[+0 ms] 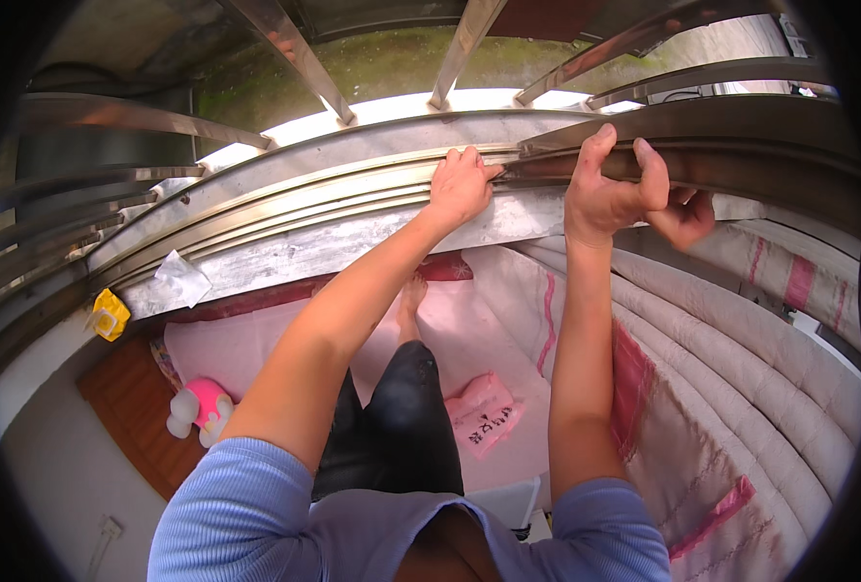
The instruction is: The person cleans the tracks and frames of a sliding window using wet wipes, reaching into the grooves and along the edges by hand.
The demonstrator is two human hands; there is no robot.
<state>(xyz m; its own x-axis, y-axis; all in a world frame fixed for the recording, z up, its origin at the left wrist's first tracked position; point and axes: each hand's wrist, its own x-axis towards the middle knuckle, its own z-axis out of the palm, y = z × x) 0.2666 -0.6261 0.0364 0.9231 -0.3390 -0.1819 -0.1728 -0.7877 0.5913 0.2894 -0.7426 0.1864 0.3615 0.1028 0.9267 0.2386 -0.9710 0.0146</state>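
My left hand (463, 183) lies over the ridged metal window track (358, 183). One finger points right, to the end of the sliding sash frame (758, 164); the other fingers are bent, and whatever is under them is hidden. Against the brown metal rail of that sash is my right hand (609, 193), palm turned partly towards me. Two digits stand up apart in front of the rail, and more curled fingers show to the right. I see nothing held in it. Below the track runs a stained, pale sill (307, 251).
Metal security bars (459, 54) stand outside the track. On the sill's left are a crumpled white tissue (182, 278) and a yellow packet (109, 314). Pink bedding (499, 342) bears a pink packet with writing (483, 415). A pink-and-white plush toy (201, 407) and quilted fabric (736, 320) flank me.
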